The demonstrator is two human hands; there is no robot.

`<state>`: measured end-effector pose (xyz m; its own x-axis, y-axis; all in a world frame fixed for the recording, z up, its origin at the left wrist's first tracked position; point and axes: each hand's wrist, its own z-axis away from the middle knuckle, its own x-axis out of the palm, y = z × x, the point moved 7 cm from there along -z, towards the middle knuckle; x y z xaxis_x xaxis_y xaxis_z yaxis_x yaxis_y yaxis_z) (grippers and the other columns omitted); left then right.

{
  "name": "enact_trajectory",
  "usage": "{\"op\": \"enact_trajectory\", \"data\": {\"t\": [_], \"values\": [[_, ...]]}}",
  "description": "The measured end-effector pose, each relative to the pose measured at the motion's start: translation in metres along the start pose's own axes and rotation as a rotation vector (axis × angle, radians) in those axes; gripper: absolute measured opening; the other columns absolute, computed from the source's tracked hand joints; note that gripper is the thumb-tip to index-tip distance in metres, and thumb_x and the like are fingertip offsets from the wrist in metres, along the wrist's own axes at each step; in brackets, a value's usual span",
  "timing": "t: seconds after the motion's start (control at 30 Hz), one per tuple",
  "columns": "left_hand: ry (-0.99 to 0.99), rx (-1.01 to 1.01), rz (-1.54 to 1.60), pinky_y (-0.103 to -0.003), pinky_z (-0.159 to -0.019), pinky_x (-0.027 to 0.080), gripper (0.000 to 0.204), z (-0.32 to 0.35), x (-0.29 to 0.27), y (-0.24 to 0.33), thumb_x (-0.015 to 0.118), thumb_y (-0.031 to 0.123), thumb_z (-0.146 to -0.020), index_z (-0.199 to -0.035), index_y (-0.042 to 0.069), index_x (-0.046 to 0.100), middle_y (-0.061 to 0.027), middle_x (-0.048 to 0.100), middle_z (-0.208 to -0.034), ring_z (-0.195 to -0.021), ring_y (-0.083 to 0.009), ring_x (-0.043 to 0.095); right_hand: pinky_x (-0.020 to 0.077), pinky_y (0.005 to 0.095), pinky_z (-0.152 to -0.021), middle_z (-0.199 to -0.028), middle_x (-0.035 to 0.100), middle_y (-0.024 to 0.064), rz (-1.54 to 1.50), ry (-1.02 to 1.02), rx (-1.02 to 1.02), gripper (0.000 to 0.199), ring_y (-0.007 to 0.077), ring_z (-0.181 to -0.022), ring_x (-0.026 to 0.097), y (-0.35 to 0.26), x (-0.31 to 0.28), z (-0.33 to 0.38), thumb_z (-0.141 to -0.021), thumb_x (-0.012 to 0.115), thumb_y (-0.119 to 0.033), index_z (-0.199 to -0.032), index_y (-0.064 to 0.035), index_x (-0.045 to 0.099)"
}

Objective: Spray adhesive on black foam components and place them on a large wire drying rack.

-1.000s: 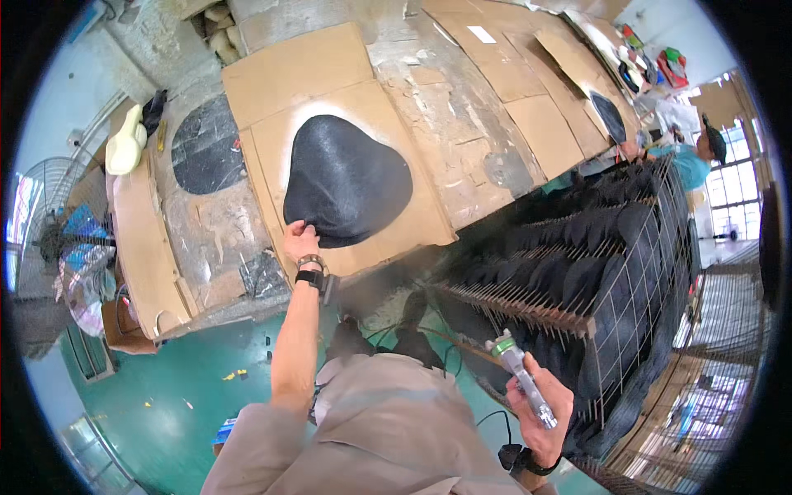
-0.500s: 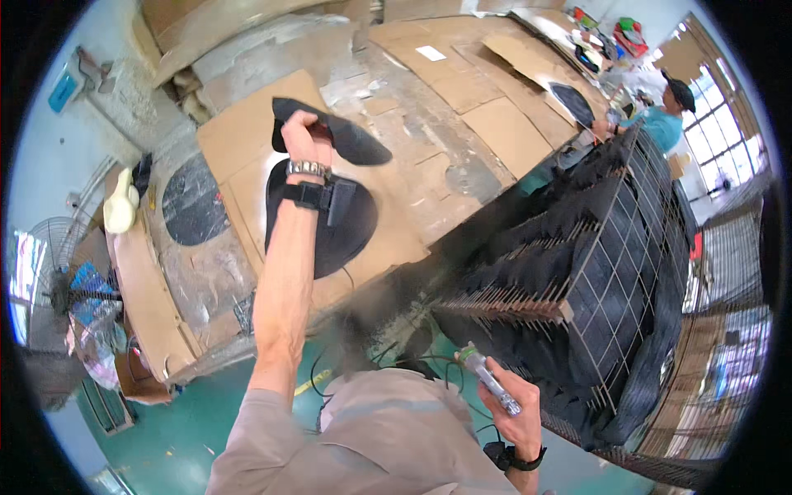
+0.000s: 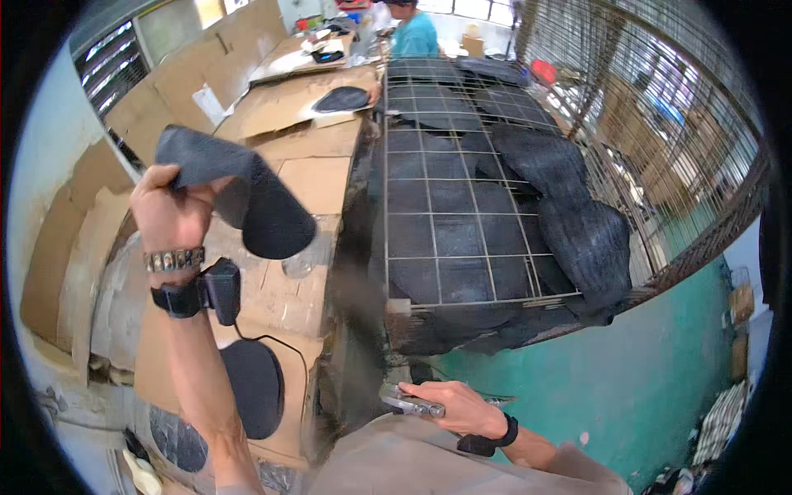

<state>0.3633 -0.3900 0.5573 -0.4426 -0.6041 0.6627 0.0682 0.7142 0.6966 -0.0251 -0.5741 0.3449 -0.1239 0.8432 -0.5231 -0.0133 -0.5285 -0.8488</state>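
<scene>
Rack: wire mesh, on the right, full of black sheets; some droop over its far side. It stands close alongside the bench, presumably to be within arm's reach.

Bench: worn, running away on the left, patched with cardboard, probably to protect its top.

Co-worker: teal shirt, at the far end.

Card: one flat piece on the near bench, a likely clean bed for what lies on it.

Held sheet: black, limp, rounded, raised above the bench and folding over under its own weight. It is gripped by one edge, perhaps so that its broad faces stay untouched.

Lying sheet: black, rounded, flat on the card, partly behind the left forearm (a dark cable loops beside it).

Left hand: lifted over the bench, thumb and fingers pinching the held sheet's near edge; the rest hangs free.

Right hand: low, before the body, fingers curled around the tool, seemingly to keep it clear of the sheet.

Tool: metal, perhaps a spray gun; blur and the grip hide its details.

Bracelet: beaded, on the left wrist.
</scene>
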Motion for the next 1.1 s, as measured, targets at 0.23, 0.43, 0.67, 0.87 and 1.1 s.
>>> {"op": "enact_trajectory", "data": {"t": [0.23, 0.43, 0.67, 0.87, 1.1], "values": [[-0.765, -0.384, 0.356, -0.054, -0.106, 0.045, 0.035, -0.011, 0.208, -0.083, 0.052, 0.009, -0.091, -0.120, -0.008, 0.060, -0.0229, 0.067, -0.124, -0.113, -0.0397, 0.063, 0.0541, 0.0466, -0.083, -0.109, 0.071, 0.0220, -0.020, 0.089, 0.042, 0.056, 0.0430, -0.096, 0.067, 0.016, -0.001, 0.012, -0.086, 0.065, -0.008, -0.141, -0.0031, 0.058], [-0.434, -0.442, 0.273, -0.054, -0.106, 0.048, 0.041, 0.022, 0.200, -0.152, 0.052, 0.007, -0.080, -0.118, -0.006, 0.063, -0.0197, 0.068, -0.123, -0.114, -0.0367, 0.064, 0.0542, 0.0468, -0.088, -0.117, 0.070, 0.0230, -0.043, 0.162, 0.065, 0.054, 0.0432, -0.103, 0.067, 0.032, -0.007, 0.016, -0.087, 0.065, -0.010, -0.141, -0.0055, 0.059], [-0.282, -0.471, -0.937, -0.031, -0.063, 0.055, 0.073, 0.055, -0.011, -0.286, 0.066, 0.013, -0.092, -0.157, 0.003, 0.035, -0.0043, 0.060, -0.090, -0.069, -0.0113, 0.058, 0.0540, 0.0442, -0.086, -0.128, 0.067, 0.0167, -0.029, 0.032, 0.036, 0.071, 0.0397, -0.102, 0.067, 0.036, 0.001, 0.019, -0.078, 0.060, 0.002, -0.148, -0.0076, 0.052], [0.060, -0.648, -0.584, -0.035, -0.070, 0.058, 0.055, 0.216, -0.168, -0.289, 0.061, 0.012, -0.098, -0.149, 0.003, 0.045, -0.0039, 0.059, -0.083, -0.070, -0.0148, 0.060, 0.0534, 0.0429, -0.086, -0.125, 0.067, 0.0185, -0.062, -0.020, -0.067, 0.073, 0.0398, -0.103, 0.066, 0.018, 0.004, 0.005, -0.076, 0.059, 0.005, -0.148, -0.0042, 0.052], [0.725, -1.090, -0.616, -0.038, -0.058, 0.050, 0.017, 0.521, -0.404, -0.327, 0.062, 0.017, -0.095, -0.109, 0.008, 0.058, -0.0053, 0.063, -0.082, -0.066, -0.0177, 0.058, 0.0558, 0.0387, -0.086, -0.110, 0.071, 0.0212, -0.098, -0.157, -0.336, 0.074, 0.0384, -0.095, 0.069, -0.073, -0.017, -0.024, -0.068, 0.068, 0.004, -0.142, 0.0031, 0.055]]}}
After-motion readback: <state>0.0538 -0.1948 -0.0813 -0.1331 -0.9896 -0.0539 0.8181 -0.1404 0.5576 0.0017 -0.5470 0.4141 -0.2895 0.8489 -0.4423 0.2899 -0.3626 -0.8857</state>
